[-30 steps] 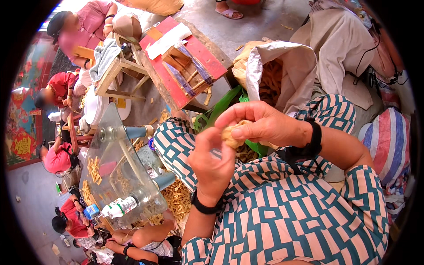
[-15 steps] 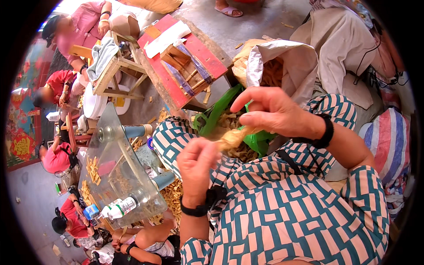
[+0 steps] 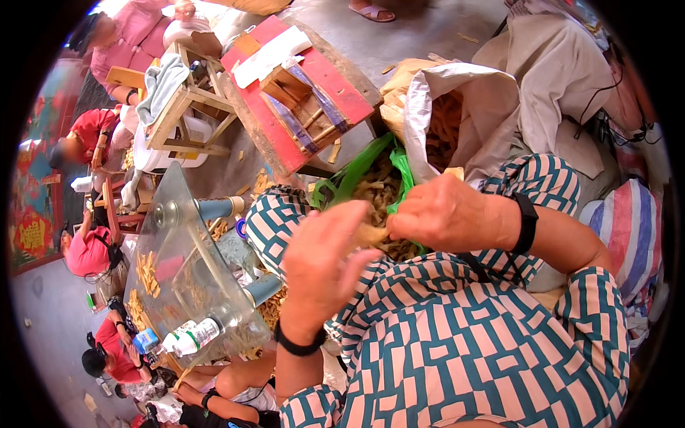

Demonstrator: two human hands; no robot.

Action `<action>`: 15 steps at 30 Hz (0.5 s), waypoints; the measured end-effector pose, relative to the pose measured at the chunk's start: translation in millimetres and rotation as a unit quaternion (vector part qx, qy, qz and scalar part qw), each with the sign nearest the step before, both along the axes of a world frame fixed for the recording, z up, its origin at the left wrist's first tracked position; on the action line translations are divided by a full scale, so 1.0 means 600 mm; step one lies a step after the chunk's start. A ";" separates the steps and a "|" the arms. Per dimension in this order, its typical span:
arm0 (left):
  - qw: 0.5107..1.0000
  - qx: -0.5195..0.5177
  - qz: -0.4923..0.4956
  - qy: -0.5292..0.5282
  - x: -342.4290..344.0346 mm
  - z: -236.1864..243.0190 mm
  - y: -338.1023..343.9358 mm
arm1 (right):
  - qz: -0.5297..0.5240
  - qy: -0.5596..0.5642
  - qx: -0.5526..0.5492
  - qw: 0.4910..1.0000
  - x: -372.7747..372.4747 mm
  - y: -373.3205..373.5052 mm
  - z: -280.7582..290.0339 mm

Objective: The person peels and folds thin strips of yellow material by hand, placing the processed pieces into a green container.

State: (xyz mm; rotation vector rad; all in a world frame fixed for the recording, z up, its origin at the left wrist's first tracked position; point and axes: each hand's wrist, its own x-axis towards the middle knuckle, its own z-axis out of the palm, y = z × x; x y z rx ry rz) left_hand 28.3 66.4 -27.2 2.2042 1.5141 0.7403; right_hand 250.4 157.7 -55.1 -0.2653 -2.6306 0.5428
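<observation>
1. Two hands in view: left hand (image 3: 321, 267), right hand (image 3: 446, 214), each with one black wristband.
2. One tan strip piece (image 3: 372, 233) sits between them, above the lap, in front of the green bag (image 3: 357, 171).
3. Right hand pinches its right end, fingers closed on it. Left hand touches the other end, fingers loosely curled; can't tell if it grips.
4. Piece's long axis runs roughly left-right, slightly tilted.
5. One white sack (image 3: 457, 107), one glass table (image 3: 185, 285), one red table (image 3: 300, 93).
</observation>
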 end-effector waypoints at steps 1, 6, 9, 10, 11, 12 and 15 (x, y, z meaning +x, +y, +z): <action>0.998 0.019 -0.046 0.028 0.013 -0.004 0.006 | 0.004 -0.001 0.005 1.000 -0.007 -0.002 0.002; 0.991 0.006 -0.071 0.115 0.027 -0.038 -0.021 | 0.061 -0.088 -0.028 0.994 0.007 -0.009 0.000; 0.992 -0.037 -0.069 0.095 0.016 -0.030 -0.039 | 0.072 -0.100 -0.088 0.988 0.035 -0.006 -0.005; 0.993 -0.053 -0.061 0.085 0.009 -0.027 -0.038 | 0.070 -0.100 -0.107 0.987 0.040 -0.003 -0.002; 0.996 -0.058 -0.054 0.044 0.003 -0.031 -0.035 | 0.069 -0.098 -0.127 0.985 0.040 0.000 0.001; 0.997 -0.062 -0.046 0.002 -0.004 -0.040 -0.029 | 0.062 -0.085 -0.125 0.987 0.035 0.007 0.004; 0.986 -0.132 0.017 -0.100 -0.030 -0.037 0.014 | -0.007 -0.079 -0.117 0.990 0.006 0.048 0.000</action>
